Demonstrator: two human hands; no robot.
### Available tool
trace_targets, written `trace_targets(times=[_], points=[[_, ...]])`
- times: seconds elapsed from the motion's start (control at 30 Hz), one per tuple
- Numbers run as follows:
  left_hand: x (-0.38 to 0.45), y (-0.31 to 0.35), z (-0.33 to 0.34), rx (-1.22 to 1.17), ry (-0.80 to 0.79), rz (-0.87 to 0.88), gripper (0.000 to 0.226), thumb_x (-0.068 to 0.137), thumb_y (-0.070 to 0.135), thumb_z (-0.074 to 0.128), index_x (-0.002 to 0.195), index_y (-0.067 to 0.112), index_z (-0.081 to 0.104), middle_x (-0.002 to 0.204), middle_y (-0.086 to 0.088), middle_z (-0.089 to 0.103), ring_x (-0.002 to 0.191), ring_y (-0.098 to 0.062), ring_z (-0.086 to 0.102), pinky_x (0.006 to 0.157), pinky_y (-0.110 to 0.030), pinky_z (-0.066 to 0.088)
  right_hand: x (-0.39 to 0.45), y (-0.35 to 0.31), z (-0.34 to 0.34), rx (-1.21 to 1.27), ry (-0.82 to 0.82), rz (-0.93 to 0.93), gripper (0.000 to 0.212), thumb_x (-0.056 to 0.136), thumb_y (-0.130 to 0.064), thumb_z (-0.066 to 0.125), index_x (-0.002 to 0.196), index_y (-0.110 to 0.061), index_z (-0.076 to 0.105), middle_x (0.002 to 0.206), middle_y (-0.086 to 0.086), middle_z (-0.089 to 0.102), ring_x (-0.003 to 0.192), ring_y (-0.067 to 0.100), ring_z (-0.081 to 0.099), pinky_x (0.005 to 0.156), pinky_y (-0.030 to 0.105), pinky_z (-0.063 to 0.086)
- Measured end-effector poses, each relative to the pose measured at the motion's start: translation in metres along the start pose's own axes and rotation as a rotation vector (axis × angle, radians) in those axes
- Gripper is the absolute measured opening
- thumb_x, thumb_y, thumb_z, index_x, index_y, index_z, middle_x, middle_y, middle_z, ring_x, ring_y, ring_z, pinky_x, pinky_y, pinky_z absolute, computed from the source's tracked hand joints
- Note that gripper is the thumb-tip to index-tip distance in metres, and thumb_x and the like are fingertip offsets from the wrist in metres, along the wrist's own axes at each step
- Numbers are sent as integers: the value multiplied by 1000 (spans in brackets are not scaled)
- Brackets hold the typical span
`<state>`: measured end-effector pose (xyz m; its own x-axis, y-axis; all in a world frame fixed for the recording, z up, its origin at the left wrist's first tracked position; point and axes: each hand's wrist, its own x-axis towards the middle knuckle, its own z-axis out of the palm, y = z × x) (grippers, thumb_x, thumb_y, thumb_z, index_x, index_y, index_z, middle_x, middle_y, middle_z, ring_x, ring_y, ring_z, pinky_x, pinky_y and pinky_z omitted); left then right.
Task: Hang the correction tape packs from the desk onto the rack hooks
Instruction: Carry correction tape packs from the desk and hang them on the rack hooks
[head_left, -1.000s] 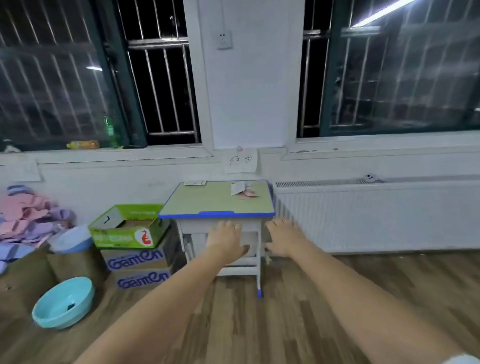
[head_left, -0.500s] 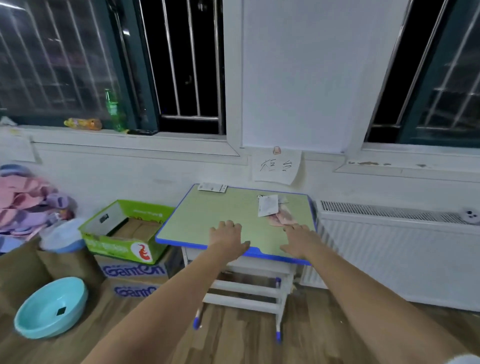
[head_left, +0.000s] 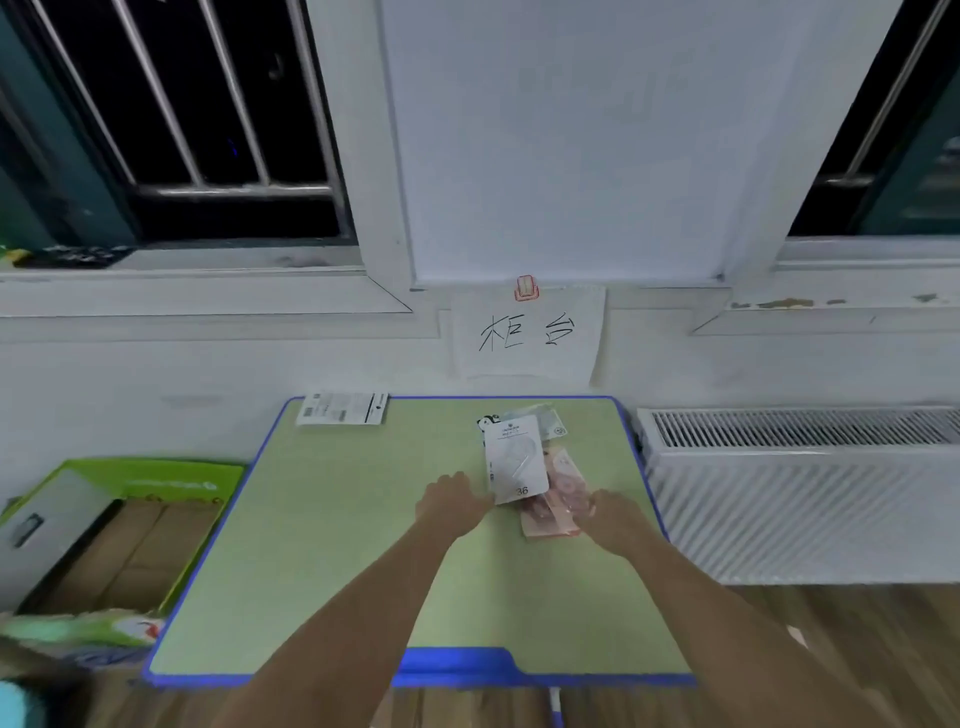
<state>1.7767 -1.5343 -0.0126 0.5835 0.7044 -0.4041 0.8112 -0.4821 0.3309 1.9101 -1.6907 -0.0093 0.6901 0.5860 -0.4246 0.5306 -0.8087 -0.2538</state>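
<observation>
Both hands advanced, left hand (head_left: 453, 503) and right hand (head_left: 613, 519) flanking packs (head_left: 517, 465)

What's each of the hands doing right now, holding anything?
Left hand: at the white pack's lower edge; grip cannot be told.
Right hand: on the pink packs; fingers hidden, grip cannot be told.

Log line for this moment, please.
phase: reaching | left hand: beside white pack | right hand: on pink pack | rack: unseen

You face a white wall (head_left: 566, 156) at twelve o'clock, barred window (head_left: 208, 119) at ten, white radiator (head_left: 810, 493) at three, wood floor (head_left: 857, 649) at five.
</observation>
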Motion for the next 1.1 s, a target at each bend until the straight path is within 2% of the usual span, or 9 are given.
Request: trace_targets(times=[0.17,0.37,0.47,0.6,0.77,0.87,0.93,1.0,1.1], points=[[82,32,15,-224,-12,-95,60,91,55,49,123,4,50,124,-12,55,116,-30,52,97,-34,42,73,3,-3,121,-44,86,42,93,-30,52,124,-2,56,125,13,57,118,27,53,93,28,40],[134,61,27,-291,1,-247,73,85,56,55,135,5,38,129,-15,45,122,-31,43,98,-35,38,113,-8,7,250,-57,178,103,73,-87,24,134,-5,40,128,13,49,120,28,47,99,32,36],[146,58,24,-427,-61,-330,83,68,58,71,129,9,43,125,-13,48,117,-29,49,94,-35,46,126,-6,15,452,-69,223,83,79,-60,64,127,3,40,126,17,50,117,30,52,97,35,40],[160,38,22,-575,-94,-373,100,31,61,70,118,14,60,117,-9,58,103,-24,60,80,-31,54,130,-2,16,627,-84,225,70,66,-42,84,111,3,54,107,16,63,97,29,63,79,37,52],[157,20,20,-809,-115,-301,55,69,26,80,113,8,53,110,-8,63,90,-18,63,53,-22,46,118,-5,17,797,-39,231,50,74,-20,80,106,-6,44,96,8,59,87,26,58,72,32,46],[147,11,7,-903,-152,-136,29,78,12,75,105,9,66,91,-4,70,64,-5,64,43,-13,41,109,-6,14,903,12,213,44,76,-15,78,103,-7,43,92,6,58,85,26,58,72,33,47],[137,7,-9,-952,-240,16,32,72,14,79,103,11,70,92,-6,73,78,-15,70,56,-18,52,102,-5,11,998,38,213,42,78,-11,76,104,-7,44,94,8,58,88,27,60,75,38,52],[130,4,-24,-974,-328,156,52,59,27,83,106,9,70,103,-12,72,97,-30,69,83,-36,56,92,-3,8,1132,66,207,41,80,-4,73,108,-4,43,101,13,59,92,29,62,76,40,55],[126,6,-37,-982,-474,323,66,59,29,84,115,2,64,112,-19,68,101,-34,66,91,-45,50,66,-2,3,1294,126,191,54,72,-6,77,115,-3,44,110,19,60,97,31,65,79,46,57]])
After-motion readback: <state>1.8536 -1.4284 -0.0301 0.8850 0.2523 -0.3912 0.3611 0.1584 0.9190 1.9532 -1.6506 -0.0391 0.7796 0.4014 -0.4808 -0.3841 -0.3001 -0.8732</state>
